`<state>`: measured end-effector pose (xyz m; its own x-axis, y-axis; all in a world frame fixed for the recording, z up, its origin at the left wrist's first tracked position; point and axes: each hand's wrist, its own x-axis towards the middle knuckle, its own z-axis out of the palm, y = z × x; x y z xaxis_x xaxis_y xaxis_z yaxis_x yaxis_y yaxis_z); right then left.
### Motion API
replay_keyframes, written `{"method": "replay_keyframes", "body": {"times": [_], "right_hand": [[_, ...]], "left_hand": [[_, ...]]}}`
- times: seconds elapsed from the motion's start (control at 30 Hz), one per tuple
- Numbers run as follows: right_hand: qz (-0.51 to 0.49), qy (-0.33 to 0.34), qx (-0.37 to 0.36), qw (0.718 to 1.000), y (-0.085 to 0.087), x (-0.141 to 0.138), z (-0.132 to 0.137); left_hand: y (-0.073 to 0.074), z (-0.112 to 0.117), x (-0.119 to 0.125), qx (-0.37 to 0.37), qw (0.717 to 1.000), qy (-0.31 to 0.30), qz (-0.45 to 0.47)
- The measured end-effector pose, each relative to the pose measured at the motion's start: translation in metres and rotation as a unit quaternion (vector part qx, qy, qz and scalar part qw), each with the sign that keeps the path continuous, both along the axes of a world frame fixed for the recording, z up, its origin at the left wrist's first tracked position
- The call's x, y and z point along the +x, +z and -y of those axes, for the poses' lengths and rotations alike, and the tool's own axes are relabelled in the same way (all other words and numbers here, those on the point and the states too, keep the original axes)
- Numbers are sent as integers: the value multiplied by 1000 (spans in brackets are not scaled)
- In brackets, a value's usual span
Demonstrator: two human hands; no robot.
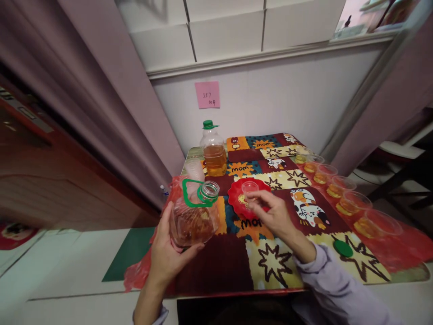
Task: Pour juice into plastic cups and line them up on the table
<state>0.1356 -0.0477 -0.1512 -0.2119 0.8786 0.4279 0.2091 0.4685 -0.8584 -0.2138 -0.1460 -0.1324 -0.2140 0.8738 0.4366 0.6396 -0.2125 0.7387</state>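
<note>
My left hand (168, 253) is wrapped round a large clear plastic jug (194, 216) of amber liquid. The jug is uncapped, has a green handle and is tilted toward the right. My right hand (270, 211) pinches the rim of a small clear plastic cup (250, 187). That cup stands on a red scalloped plate (237, 198) on the patterned tablecloth (270, 262), just right of the jug's mouth (209, 189).
A second bottle (214, 151) with a green cap holds amber liquid at the back. A stack of clear cups (195, 169) stands left of it. Several filled cups (338, 186) line the right edge. A green cap (343, 248) lies near my right sleeve. A red plastic sheet (399, 248) covers the table's right side.
</note>
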Motion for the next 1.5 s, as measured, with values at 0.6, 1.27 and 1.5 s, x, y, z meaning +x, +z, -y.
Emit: {"method": "replay_keyframes", "body": {"times": [0.6,1.27,1.5], "right_hand": [[-304,379,-261,834,-15,-120,-6],[-354,277,-297,842,-53,-107,-11],[-370,273,-305,834,-58,-105,-10]], "left_hand": [[7,-13,29,-15,993,59,-103],[-57,15,17,-51,825,167,538],[-60,8,25,-26,837,125,532]]}}
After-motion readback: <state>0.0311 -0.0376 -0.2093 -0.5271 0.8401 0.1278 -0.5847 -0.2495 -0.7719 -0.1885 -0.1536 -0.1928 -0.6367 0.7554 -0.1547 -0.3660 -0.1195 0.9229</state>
